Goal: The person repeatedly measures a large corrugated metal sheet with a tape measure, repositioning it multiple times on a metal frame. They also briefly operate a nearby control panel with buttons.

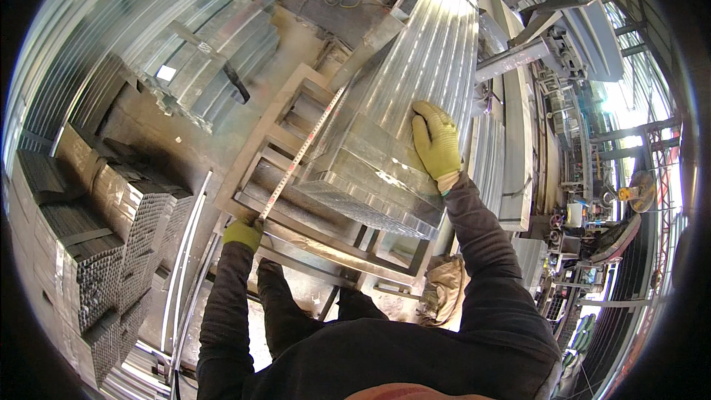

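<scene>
A long bundle of shiny metal profiles [426, 52] lies in front of me, its near end wrapped in clear film [363, 152]. My right hand [435, 141], in a yellow-green glove, rests on top of the bundle near that end, fingers stretched out together and gripping nothing. To the left of the bundle, my left hand [243, 234], also gloved, is closed around the near end of a white measuring strip with red marks [302, 154]. This strip runs straight away from me, slanting over the grey metal frame [252, 152] beside the bundle. Whether it is a tape or a rule I cannot tell.
Stacked bundles of small metal tubes [89, 252] stand at the left. Further ahead on the left lie film-wrapped profiles [222, 44]. A long pale beam [518, 170] and a cluttered rack [570, 200] are on the right. Crumpled brown sheeting [443, 292] lies near my legs.
</scene>
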`<state>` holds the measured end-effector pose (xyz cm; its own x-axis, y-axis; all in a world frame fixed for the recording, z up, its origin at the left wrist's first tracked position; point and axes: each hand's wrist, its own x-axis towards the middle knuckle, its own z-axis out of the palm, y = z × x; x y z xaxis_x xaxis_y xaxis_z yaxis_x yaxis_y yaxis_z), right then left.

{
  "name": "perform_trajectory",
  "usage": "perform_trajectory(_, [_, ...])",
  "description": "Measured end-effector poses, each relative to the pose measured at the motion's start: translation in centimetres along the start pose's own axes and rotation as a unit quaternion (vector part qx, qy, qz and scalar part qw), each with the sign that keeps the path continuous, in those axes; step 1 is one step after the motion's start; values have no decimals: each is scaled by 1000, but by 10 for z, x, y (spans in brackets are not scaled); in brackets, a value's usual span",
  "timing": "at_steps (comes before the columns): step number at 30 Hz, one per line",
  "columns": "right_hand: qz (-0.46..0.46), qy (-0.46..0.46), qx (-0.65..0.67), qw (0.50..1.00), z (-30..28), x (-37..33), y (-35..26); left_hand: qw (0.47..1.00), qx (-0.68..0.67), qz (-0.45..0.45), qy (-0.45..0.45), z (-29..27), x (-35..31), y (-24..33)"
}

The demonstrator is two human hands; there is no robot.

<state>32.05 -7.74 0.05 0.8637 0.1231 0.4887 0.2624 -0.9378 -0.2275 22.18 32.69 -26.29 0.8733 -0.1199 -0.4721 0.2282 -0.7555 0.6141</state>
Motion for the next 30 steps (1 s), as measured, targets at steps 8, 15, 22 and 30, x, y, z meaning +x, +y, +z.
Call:
perform_trajectory(8, [8,-1,-1,1000,1,0,-1,998,-56,5,19,6,-4,-10])
perform_trajectory(15, [-2,1,-7,1000,0,-1,-1,1000,-9,-14,3,2,2,0])
perform_trajectory(22, [-2,-1,-3,1000,0,0,-2,993,59,-51,-86,-16,17,23])
perform_trajectory(30, [-8,1,-10,1000,-1,1,-3,993,68,-3,-94,-12,41,47])
